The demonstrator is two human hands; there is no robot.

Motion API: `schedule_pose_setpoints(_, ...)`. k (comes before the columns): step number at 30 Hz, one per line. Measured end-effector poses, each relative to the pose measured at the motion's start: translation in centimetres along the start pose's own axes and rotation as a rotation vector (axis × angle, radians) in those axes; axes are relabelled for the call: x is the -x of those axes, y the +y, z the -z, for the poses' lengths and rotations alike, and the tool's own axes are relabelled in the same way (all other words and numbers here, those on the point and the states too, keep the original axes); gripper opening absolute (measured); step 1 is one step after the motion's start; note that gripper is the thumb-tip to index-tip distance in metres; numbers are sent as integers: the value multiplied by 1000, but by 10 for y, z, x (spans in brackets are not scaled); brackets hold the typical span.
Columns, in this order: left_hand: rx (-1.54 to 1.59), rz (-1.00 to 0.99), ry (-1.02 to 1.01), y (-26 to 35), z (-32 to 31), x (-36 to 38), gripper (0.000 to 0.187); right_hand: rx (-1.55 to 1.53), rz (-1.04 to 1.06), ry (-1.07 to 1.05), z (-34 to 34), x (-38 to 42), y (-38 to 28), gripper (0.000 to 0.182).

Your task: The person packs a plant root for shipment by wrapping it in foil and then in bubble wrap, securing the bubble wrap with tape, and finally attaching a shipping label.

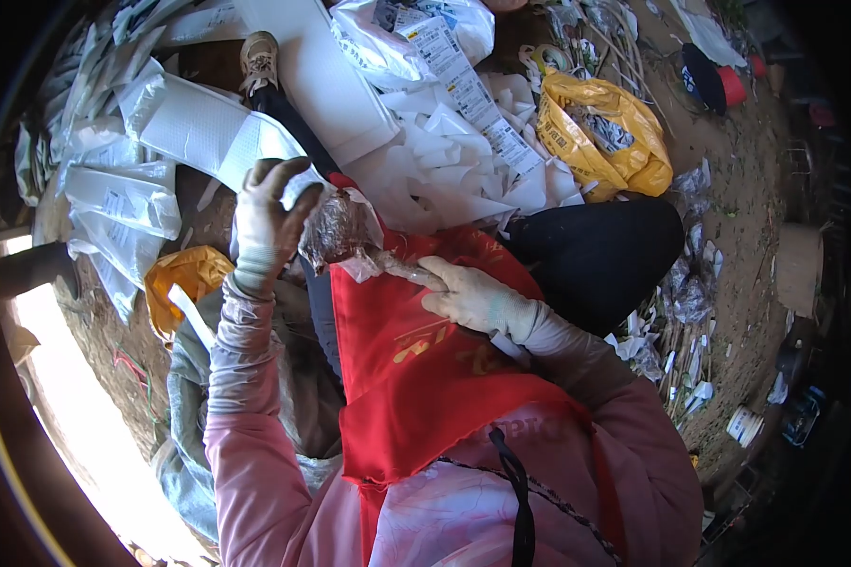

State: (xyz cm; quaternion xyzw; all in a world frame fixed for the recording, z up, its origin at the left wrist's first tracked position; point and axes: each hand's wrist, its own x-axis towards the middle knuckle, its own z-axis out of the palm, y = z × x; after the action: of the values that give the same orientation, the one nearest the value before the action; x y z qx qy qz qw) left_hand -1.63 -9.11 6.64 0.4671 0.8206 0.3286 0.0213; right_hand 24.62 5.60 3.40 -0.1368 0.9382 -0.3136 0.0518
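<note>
Above the lap, my left hand in a dirty white glove is raised with fingers apart and curved, beside a crumpled clear-plastic bundle. I cannot see it gripping anything. My right hand, gloved too, has its fingers closed on a twisted strip of clear plastic that runs to the bundle. Both lie over the red apron. Just past the left hand is a white padded sheet.
White paper scraps are heaped ahead. A yellow bag stands right of them, a white bag at the top. Clear plastic bags and an orange bag lie left. A shoe rests near the top.
</note>
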Motion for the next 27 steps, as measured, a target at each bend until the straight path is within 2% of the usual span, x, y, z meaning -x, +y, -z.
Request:
schedule_pose_setpoints(2, -68, -88, -140, 20, -8, -1, 30, -195, -161, 10, -6, -2, -1, 10)
schedule_pose_setpoints(4, -42, -112, -205, 13, -18, -1, 23, -162, -141, 0, -7, -2, 0, 9)
schedule_pose_setpoints(6, -51, -113, -191, 2, -32, -2, 18, 106, 52, -34, -3, 1, 3, 10)
schedule_pose_setpoints(7, -40, -113, -156, 3, -35, -2, 12, -87, -72, -7, -2, 3, 2, 14)
schedule_pose_setpoints(10, 72, -48, -103, 4, -35, 4, 12, -624, -390, 36, 4, 0, -10, 22)
schedule_pose_setpoints(12, 328, 30, 37, 15, -29, 7, 7, -904, -555, 15, 17, -6, -15, 21)
schedule_pose_setpoints(14, 470, -4, 171, 31, -15, 0, 8, -1446, -713, 7, 10, -7, -5, 32)
schedule_pose_setpoints(15, 399, -73, 183, 29, 0, -4, 16, -1432, -732, -45, 7, -4, 3, 38)
schedule_pose_setpoints(16, 403, 133, 227, 30, 15, -6, 23, -1431, -751, -56, 9, -5, 3, 39)
schedule_pose_setpoints(18, -51, 83, 370, -4, 29, -21, 29, -1429, -794, -63, 16, -5, 0, 42)
schedule_pose_setpoints(20, -583, 203, 77, -30, 33, -23, 33, -1420, -758, -64, 12, -3, 1, 42)
schedule_pose_setpoints(21, -570, 163, 90, -20, 26, -18, 28, -1416, -738, -63, 11, -4, 2, 42)
schedule_pose_setpoints(22, -509, 178, 16, -8, 18, -16, 17, -1451, -744, -40, 10, -5, 1, 40)
schedule_pose_setpoints(24, -476, 88, -165, 18, -3, -5, 30, -1519, -761, 3, 8, -6, -2, 35)
schedule_pose_setpoints(26, -535, 33, -327, 29, -19, 1, 45, -1397, -732, -11, 9, -6, -5, 33)
schedule_pose_setpoints(27, -513, 36, -303, 25, -28, 0, 40, -1334, -718, -16, 10, -5, -6, 33)
